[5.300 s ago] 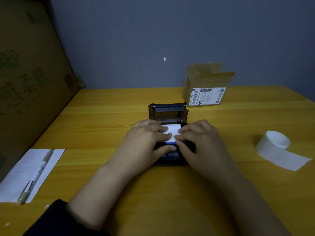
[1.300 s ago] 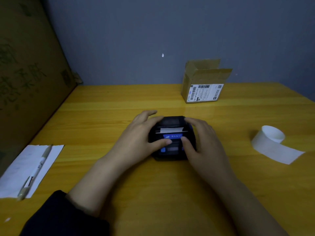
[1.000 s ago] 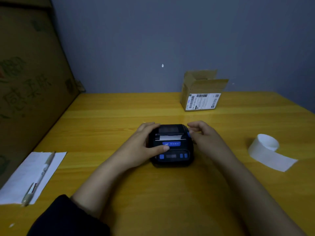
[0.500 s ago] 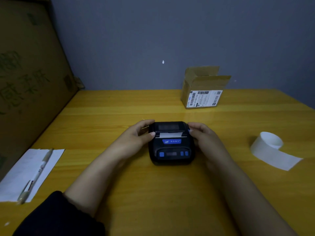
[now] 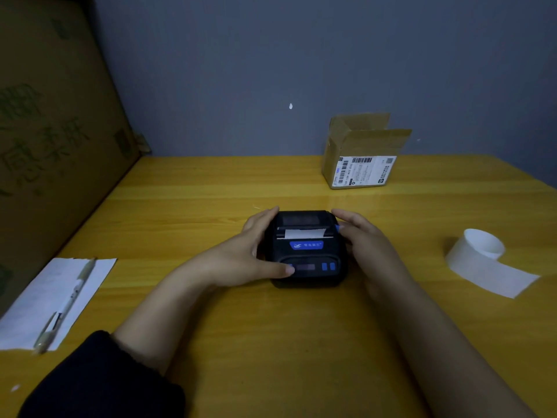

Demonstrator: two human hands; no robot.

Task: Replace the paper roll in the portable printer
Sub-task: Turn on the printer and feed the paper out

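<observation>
A small black portable printer [image 5: 306,251] with blue buttons sits mid-table, lid closed, a short strip of white paper [image 5: 304,233] sticking out of its slot. My left hand [image 5: 250,254] cups its left side, thumb lying on the front panel near a button. My right hand [image 5: 366,245] rests against the right side, fingers along the edge. A second, partly unrolled white paper roll [image 5: 482,254] lies on the table to the right, away from both hands.
An open cardboard box [image 5: 360,155] with a shipping label stands at the back by the wall. A sheet of paper [image 5: 39,300] with a pen [image 5: 64,303] on it lies at the left edge. A large cardboard sheet [image 5: 51,131] leans along the left side.
The lid was open with both hands on the paper; it is now closed with paper sticking out. In the last half second my left thumb slid down onto the front panel.
</observation>
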